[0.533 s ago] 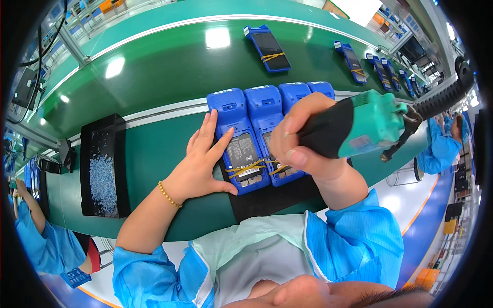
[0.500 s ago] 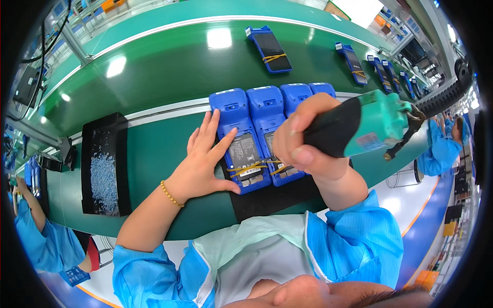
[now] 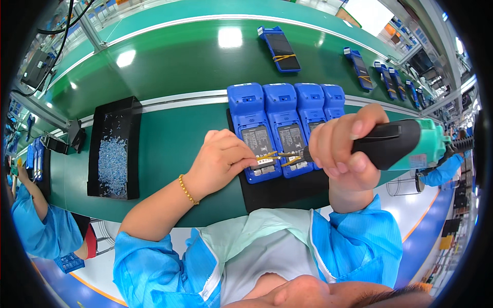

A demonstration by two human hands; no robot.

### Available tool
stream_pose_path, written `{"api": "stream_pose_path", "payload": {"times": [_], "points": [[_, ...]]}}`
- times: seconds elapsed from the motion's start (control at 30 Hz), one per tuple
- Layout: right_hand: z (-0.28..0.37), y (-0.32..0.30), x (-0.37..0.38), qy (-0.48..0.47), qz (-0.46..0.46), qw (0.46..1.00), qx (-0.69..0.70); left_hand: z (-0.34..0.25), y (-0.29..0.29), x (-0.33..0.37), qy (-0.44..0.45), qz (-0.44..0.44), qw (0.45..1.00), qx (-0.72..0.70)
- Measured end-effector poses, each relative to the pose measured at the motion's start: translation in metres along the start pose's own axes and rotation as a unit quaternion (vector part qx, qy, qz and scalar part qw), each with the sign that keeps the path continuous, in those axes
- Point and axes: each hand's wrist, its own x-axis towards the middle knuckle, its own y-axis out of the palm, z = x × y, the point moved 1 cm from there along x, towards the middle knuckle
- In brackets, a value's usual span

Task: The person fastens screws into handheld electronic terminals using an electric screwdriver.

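Observation:
Several blue handheld devices [image 3: 287, 123] lie face down side by side on a black mat [image 3: 287, 192] at the table's near edge. My right hand [image 3: 341, 154] grips a black and green electric screwdriver [image 3: 405, 146], its bit pointing left at the lower part of the two leftmost devices. My left hand [image 3: 218, 161] has its fingers pinched together at the bit's tip [image 3: 280, 154], over the leftmost device [image 3: 251, 131]. Whether a screw sits between the fingertips is too small to tell. Yellow bands cross the devices there.
A black tray [image 3: 114, 149] of small pale blue-white parts stands left of the mat. More blue devices [image 3: 280, 49] with yellow bands lie on the green conveyor belt [image 3: 179, 56] beyond. Other people in blue coats sit at far left [image 3: 31, 215] and far right [image 3: 447, 169].
My left hand has gone from flat with fingers spread on the leftmost device to pinched at the screwdriver's bit. The screwdriver has tilted lower and its bit now reaches my left fingertips.

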Motion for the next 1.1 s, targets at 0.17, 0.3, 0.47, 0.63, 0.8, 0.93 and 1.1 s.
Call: {"api": "stream_pose_path", "payload": {"times": [0.17, 0.3, 0.47, 0.63, 0.8, 0.93, 1.1], "points": [[-0.015, -0.022, -0.022, 0.049, -0.061, 0.994, -0.070, -0.006, 0.004, -0.004, -0.137, 0.026, 0.981, -0.135], [-0.025, -0.034, -0.028, 0.037, -0.066, 0.985, -0.157, -0.019, 0.009, -0.008, -0.257, 0.063, 0.910, -0.318], [-0.030, -0.033, -0.027, 0.052, -0.081, 0.994, -0.058, -0.023, 0.015, -0.011, -0.298, 0.116, 0.847, -0.424], [-0.030, -0.036, -0.026, 0.048, -0.062, 0.994, -0.082, -0.022, 0.016, -0.011, -0.301, 0.124, 0.835, -0.443], [-0.031, -0.037, -0.024, 0.059, -0.044, 0.995, -0.062, -0.022, 0.016, -0.009, -0.323, 0.136, 0.804, -0.480], [-0.030, -0.033, -0.020, 0.067, -0.006, 0.997, -0.047, -0.029, 0.019, -0.014, -0.361, 0.145, 0.746, -0.540], [-0.031, -0.033, -0.013, 0.105, -0.024, 0.990, -0.092, -0.046, 0.029, -0.030, -0.456, 0.195, 0.545, -0.676]]}}
